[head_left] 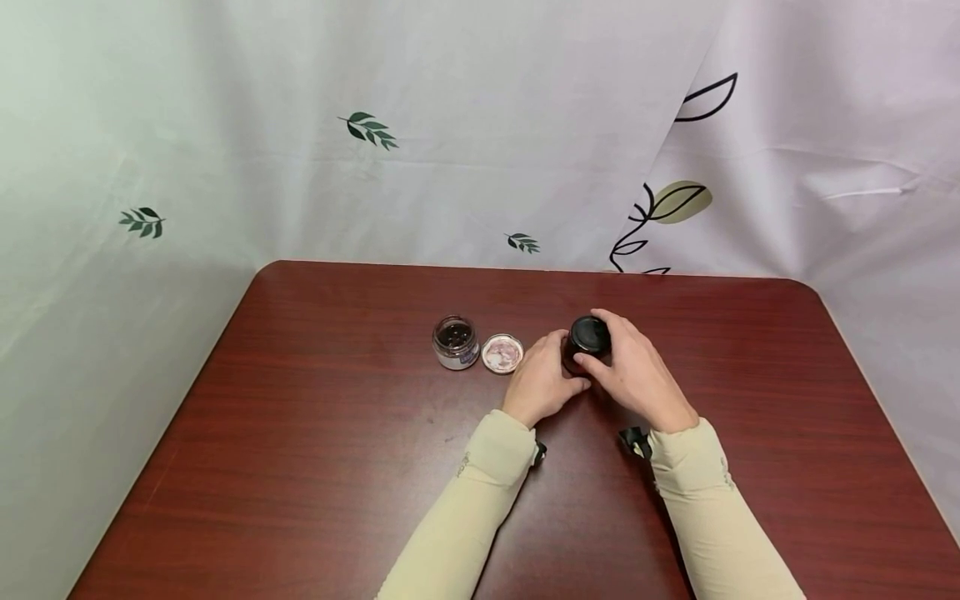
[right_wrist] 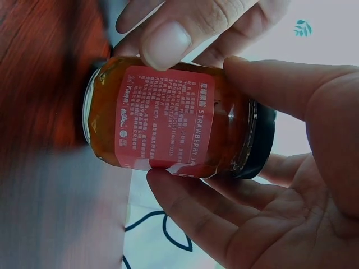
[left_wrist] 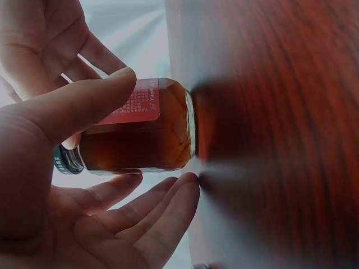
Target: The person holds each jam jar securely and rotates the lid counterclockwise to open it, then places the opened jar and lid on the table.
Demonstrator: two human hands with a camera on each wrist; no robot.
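Sleeves [head_left: 457,521], pale and cuffed, reach forward across the foreground of the table [head_left: 300,467] and end in two bare hands, which meet at one jar [left_wrist: 134,148]. The jar stands upright, long axis vertical, with its black cap [head_left: 591,334] uppermost and its base at the tabletop; whether the base bears fully on the wood cannot be told.

Principal relation, by judgement: the upright axis runs between the palms, so that the hands flank it from opposite sides at different heights. From the right hand [head_left: 641,375] the jar lies to the left and slightly farther off; from the left hand [head_left: 542,379] it lies to the right and slightly farther off. Neither hand is clearly nearer, but the right one sits higher, about the cap and shoulder.

The right hand grips the jar, its thumb at the shoulder and a fingertip against the red label [right_wrist: 165,117]. The left hand curls loosely about the lower body, thumb on one side and fingers on the other; how firmly it presses cannot be seen.

Left of both hands, an open jar [head_left: 459,362] with dark contents stands upright. Between it and the left hand, a lid [head_left: 502,354] lies flat, inner face up.
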